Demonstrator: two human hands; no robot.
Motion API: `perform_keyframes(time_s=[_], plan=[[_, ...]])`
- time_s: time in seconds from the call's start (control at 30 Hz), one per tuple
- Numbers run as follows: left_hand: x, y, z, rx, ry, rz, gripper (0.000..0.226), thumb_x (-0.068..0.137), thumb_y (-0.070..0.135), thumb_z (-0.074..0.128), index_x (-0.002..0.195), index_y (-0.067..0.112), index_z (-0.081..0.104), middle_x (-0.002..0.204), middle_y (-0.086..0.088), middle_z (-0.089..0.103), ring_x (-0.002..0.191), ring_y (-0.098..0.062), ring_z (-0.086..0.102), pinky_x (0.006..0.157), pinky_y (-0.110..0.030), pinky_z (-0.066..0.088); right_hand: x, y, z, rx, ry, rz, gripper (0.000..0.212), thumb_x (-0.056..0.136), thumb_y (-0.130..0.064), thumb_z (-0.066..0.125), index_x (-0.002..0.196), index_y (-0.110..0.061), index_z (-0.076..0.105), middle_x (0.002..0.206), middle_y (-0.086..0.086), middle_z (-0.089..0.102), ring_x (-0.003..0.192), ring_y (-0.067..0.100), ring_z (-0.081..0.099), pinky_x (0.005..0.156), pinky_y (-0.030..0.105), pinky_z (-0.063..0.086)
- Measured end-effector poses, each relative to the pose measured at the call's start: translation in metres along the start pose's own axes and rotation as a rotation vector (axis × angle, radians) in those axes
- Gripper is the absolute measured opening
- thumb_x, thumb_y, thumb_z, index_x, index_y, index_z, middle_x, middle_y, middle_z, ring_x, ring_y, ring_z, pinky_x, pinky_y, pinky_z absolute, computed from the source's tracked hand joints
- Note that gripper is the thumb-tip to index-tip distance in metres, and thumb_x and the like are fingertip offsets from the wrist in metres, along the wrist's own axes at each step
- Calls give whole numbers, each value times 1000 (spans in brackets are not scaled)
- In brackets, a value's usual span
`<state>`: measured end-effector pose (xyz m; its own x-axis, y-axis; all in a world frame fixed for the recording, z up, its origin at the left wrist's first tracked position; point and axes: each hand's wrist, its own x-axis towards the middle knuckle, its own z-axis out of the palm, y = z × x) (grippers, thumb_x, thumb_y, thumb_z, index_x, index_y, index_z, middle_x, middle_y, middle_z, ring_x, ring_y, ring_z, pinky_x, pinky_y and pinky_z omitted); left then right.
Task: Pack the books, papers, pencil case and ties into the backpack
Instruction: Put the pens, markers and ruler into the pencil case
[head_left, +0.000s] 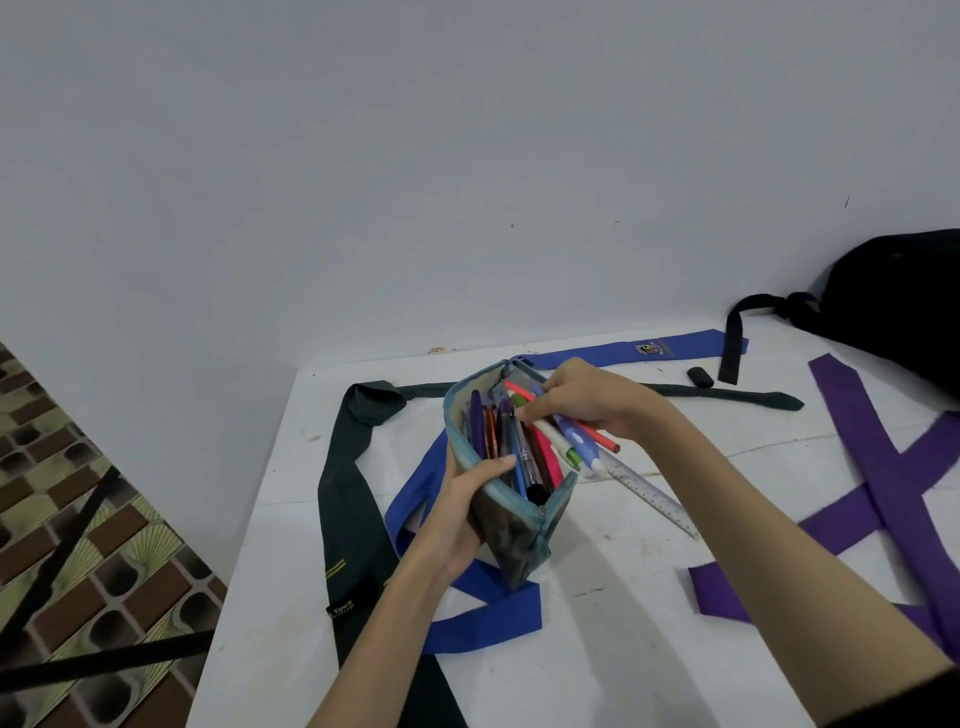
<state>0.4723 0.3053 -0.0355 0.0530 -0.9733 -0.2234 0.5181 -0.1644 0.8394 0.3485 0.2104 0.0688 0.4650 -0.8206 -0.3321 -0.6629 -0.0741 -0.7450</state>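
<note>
An open teal pencil case (511, 535) stands in the middle of the white table (623, 649), packed with several pens. My left hand (457, 512) grips its left side. My right hand (587, 397) holds a bunch of pens (571, 441) and a clear ruler (652, 496), their upper ends at the case's mouth. A blue tie (483, 621) lies under the case and runs to the far edge. A dark green tie (353, 514) lies at the left. A purple tie (883, 483) is crossed at the right. The black backpack (904, 296) sits at the far right.
A small black object (700, 376) lies near the backpack's strap (731, 348). The table meets a pale wall at the back. Its left edge drops to a patterned tile floor (104, 571) crossed by dark straps.
</note>
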Motion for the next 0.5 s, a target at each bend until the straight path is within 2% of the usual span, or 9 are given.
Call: perform_keyframes(time_s=[0.07, 0.13, 0.2, 0.27, 0.37, 0.5], plan=[[-1, -1, 1, -6, -8, 2, 86, 51, 25, 80, 131, 21, 48, 112, -9, 67, 101, -23, 65, 77, -35, 55, 4, -3, 3, 3, 65, 3, 36, 86, -13, 66, 59, -9, 41, 40, -2, 47, 31, 4, 43, 37, 14, 33], [-1, -2, 0, -6, -3, -10, 89, 48, 28, 80, 130, 20, 48, 112, -10, 67, 102, -23, 64, 78, -35, 54, 10, -3, 4, -18, 138, 0, 32, 85, -10, 63, 61, -8, 42, 51, 3, 47, 38, 8, 45, 41, 18, 34], [0, -2, -1, -8, 25, -25, 93, 46, 31, 80, 132, 19, 47, 116, -13, 64, 106, -26, 62, 78, -35, 53, 12, -2, 4, -25, 156, 0, 22, 84, -9, 61, 66, -5, 49, 59, 8, 55, 46, 13, 50, 48, 21, 40], [1, -1, -2, -13, 42, -37, 94, 46, 31, 80, 133, 19, 46, 119, -14, 63, 107, -27, 61, 77, -35, 54, 11, 0, 2, 50, 133, -4, 19, 84, -6, 59, 66, -3, 53, 58, 10, 60, 43, 14, 52, 50, 23, 43], [3, 2, -2, -26, 52, -31, 92, 46, 30, 79, 132, 18, 48, 112, -12, 64, 99, -24, 63, 71, -33, 55, 8, 2, -3, 149, 104, -1, 19, 81, 0, 57, 63, -3, 51, 56, 15, 55, 46, 20, 48, 52, 27, 42], [6, 6, 1, -33, 63, -50, 93, 44, 32, 78, 131, 16, 49, 109, -12, 64, 96, -23, 63, 67, -30, 55, 9, -4, -4, 37, 100, -14, 22, 80, -3, 54, 58, -3, 50, 56, 15, 47, 47, 23, 40, 57, 32, 36]])
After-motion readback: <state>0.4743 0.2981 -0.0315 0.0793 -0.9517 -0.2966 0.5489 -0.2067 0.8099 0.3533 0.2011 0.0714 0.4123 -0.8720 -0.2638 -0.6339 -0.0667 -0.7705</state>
